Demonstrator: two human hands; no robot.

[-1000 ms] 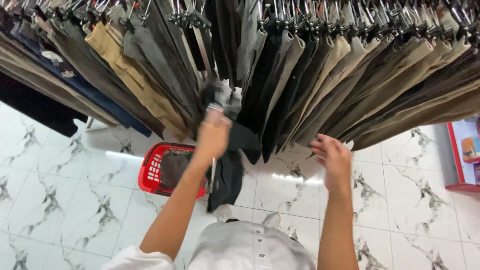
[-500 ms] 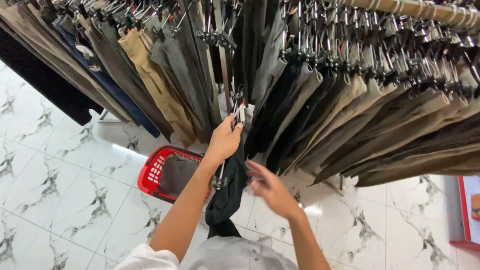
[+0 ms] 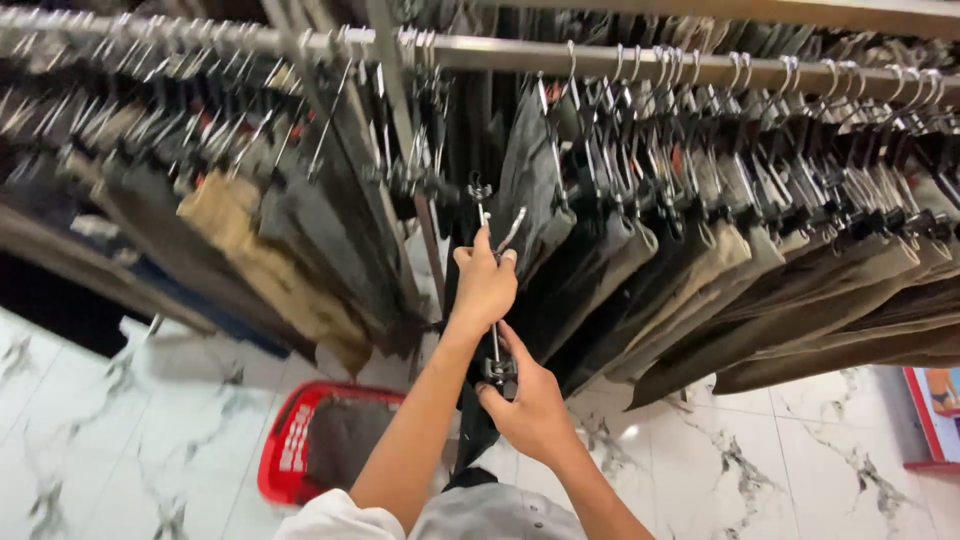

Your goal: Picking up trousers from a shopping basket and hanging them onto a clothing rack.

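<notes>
Head view: left hand (image 3: 485,285) raised, fist closed round metal hanger (image 3: 495,225); right hand (image 3: 530,405) below, pinching its lower clip (image 3: 497,370), beneath rail (image 3: 600,62).

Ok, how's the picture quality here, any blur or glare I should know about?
Head view: the left rack of trousers is smeared by motion blur; the left hand, right hand and metal clip hanger are fairly sharp; light glares off the marble floor; the rail bows from wide-angle distortion.

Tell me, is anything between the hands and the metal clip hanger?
Nothing visible is. The left hand grips the metal clip hanger near its top, and the right hand holds its lower clip, where dark trousers hang.
</notes>
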